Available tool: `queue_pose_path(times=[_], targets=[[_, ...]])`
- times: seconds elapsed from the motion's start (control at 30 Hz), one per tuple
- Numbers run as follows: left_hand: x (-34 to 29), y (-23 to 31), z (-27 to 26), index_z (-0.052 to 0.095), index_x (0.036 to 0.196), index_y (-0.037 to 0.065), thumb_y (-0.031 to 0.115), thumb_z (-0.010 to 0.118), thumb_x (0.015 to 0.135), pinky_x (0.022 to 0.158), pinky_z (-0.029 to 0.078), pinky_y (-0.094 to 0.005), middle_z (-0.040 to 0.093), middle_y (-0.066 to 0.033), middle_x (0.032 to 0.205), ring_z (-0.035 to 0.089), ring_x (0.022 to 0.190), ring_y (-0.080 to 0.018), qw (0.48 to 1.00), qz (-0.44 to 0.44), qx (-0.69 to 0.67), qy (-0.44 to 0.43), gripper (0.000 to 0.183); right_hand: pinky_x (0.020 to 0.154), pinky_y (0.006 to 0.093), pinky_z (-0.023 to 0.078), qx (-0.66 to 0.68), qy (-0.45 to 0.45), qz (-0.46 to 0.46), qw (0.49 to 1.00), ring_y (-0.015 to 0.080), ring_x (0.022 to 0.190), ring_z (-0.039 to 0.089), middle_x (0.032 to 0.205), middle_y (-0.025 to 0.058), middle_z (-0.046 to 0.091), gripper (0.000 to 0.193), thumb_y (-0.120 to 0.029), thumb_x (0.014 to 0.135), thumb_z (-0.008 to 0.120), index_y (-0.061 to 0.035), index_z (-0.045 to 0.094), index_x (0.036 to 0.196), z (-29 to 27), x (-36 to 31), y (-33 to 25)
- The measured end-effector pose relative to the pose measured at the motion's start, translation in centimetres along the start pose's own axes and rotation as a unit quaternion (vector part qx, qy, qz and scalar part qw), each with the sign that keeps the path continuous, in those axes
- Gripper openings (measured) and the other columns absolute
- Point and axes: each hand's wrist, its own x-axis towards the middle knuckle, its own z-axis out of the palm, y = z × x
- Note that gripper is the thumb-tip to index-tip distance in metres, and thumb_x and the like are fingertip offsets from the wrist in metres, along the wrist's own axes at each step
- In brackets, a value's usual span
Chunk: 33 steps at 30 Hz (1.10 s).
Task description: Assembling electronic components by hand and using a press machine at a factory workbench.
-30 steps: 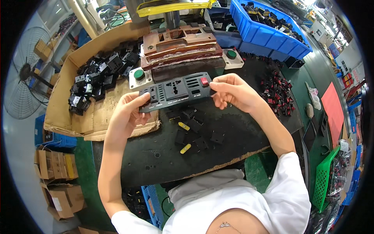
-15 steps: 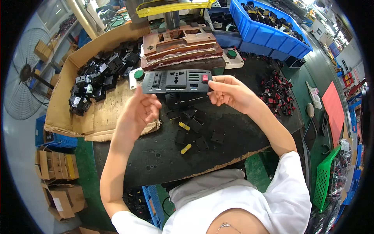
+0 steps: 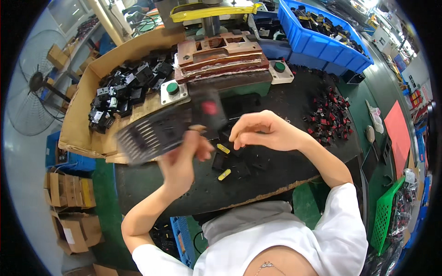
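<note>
My left hand (image 3: 182,158) grips a black power socket panel (image 3: 152,135) by its near edge. The panel is tilted and smeared by motion, its slotted end toward the left and its red switch (image 3: 210,108) at the far right end. To the right, my right hand (image 3: 267,131) is off the panel, fingers loosely bent and apart, with nothing visible in them. Another dark panel (image 3: 244,105) lies beyond it on the bench, partly hidden. Between my forearms lie several black plastic pieces (image 3: 260,162) and two yellow pieces (image 3: 223,148).
A layered brown fixture (image 3: 221,57) stands ahead, between two green buttons (image 3: 172,88) on pale bases. Left, a cardboard tray (image 3: 76,124) holds black sockets. Small red-and-black switches (image 3: 329,112) are heaped on the right. A blue bin (image 3: 322,53) stands at far right.
My right hand has let go of the panel and drawn slightly nearer. My left hand has swung the panel left and nearer, tilting it. The view has shifted slightly.
</note>
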Motion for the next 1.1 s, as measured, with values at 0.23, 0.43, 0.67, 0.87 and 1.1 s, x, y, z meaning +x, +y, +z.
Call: queue_pose_path(times=[0.23, 0.43, 0.67, 0.87, 1.1], targets=[[1.0, 9.4, -8.4, 0.032, 0.126, -0.002, 0.06, 0.042, 0.083, 0.055, 0.034, -0.0214, 0.047, -0.0069, 0.079, 0.043, 0.064, -0.0151, 0.803, 0.564, -0.071, 0.177, 0.076, 0.065, 0.0231, 0.047, -0.164, 0.031, 0.009, 0.986, 0.0128, 0.074, 0.06, 0.083, 0.0051, 0.063, 0.009, -0.004, 0.081, 0.061, -0.0011, 0.063, 0.089, 0.4, 0.0, -0.5], [6.4, 6.0, -9.2, 0.052, 0.104, -0.005, 0.028, 0.05, 0.089, 0.067, 0.044, -0.0284, 0.058, -0.0085, 0.078, 0.055, 0.072, -0.0194, 0.819, 0.441, 0.262, 0.256, 0.036, 0.07, 0.0313, 0.045, -0.531, 0.174, -0.051, 0.828, 0.0234, 0.081, 0.054, 0.083, 0.0071, 0.054, 0.017, -0.011, 0.075, 0.067, -0.0037, 0.063, 0.089, -1.5, 0.2, 1.6], [12.4, -2.3, -13.9, 0.043, 0.122, -0.005, 0.005, 0.059, 0.077, 0.1, 0.032, -0.0378, 0.045, -0.0221, 0.124, 0.042, 0.116, -0.0347, 0.76, 0.281, 0.581, 0.08, 0.049, 0.073, 0.0322, 0.045, -0.543, 0.15, -0.048, 0.825, 0.0231, 0.086, 0.05, 0.09, 0.0055, 0.052, 0.019, -0.013, 0.072, 0.069, -0.0064, 0.066, 0.09, -2.2, 0.2, 1.9], [18.2, -2.3, -15.0, 0.044, 0.121, -0.005, -0.006, 0.05, 0.071, 0.102, 0.031, -0.0367, 0.046, -0.0222, 0.124, 0.041, 0.117, -0.0346, 0.719, 0.294, 0.629, 0.016, 0.051, 0.072, 0.0328, 0.045, -0.527, 0.149, -0.077, 0.833, 0.0234, 0.086, 0.051, 0.089, 0.0062, 0.053, 0.015, -0.01, 0.074, 0.067, -0.0041, 0.064, 0.088, -2.1, 0.5, 1.4], [19.7, 0.7, -13.4, 0.055, 0.116, 0.009, -0.017, 0.038, 0.056, 0.1, 0.033, -0.0328, 0.048, -0.0143, 0.122, 0.043, 0.117, -0.0307, 0.736, 0.147, 0.644, -0.146, 0.067, 0.069, 0.0343, 0.046, -0.583, 0.214, -0.112, 0.776, 0.0274, 0.076, 0.057, 0.083, 0.01, 0.058, 0.012, 0.0, 0.078, 0.057, -0.0031, 0.055, 0.089, -2.8, 0.3, 0.4]])
